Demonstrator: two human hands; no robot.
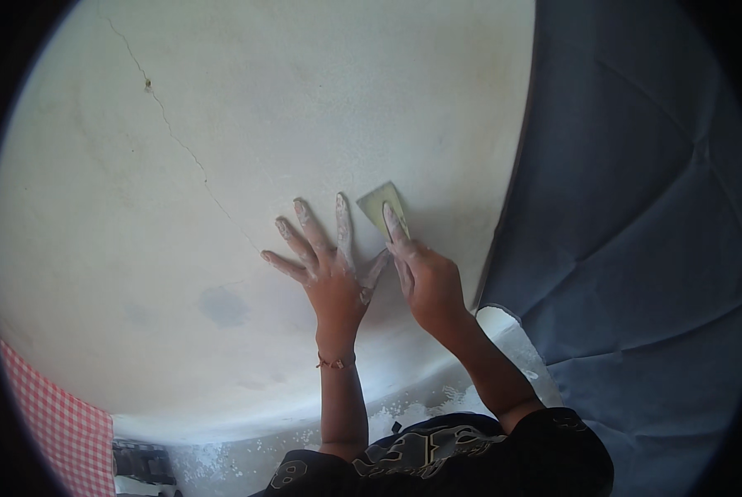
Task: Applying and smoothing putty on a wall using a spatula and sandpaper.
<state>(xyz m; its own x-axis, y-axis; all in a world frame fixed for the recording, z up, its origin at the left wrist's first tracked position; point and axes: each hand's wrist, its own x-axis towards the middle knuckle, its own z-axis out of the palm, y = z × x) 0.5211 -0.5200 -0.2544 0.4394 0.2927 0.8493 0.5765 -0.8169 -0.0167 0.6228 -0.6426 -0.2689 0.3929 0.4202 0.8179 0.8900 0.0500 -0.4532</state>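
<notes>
My left hand (329,261) lies on a pale, cracked wall (246,149) with its fingers spread wide. White paste or dust coats its fingers, and a thin bracelet circles the wrist. Just to its right, my right hand (425,277) grips a small flat putty scraper (377,200), yellowish-green in colour. The index finger stretches along the scraper's face, and the thumb and other fingers close round its lower end. The scraper's wide edge points up and left, close to the wall; whether it touches cannot be told. Both hands are whitened.
A thin crack (172,132) with a small hole runs down the wall from upper left. Dark grey cloth (628,207) hangs along the right. Red-and-white checked cloth (60,422) fills the lower left. White-spattered grey surface (222,464) shows below the wall; a grey patch (224,306) marks it.
</notes>
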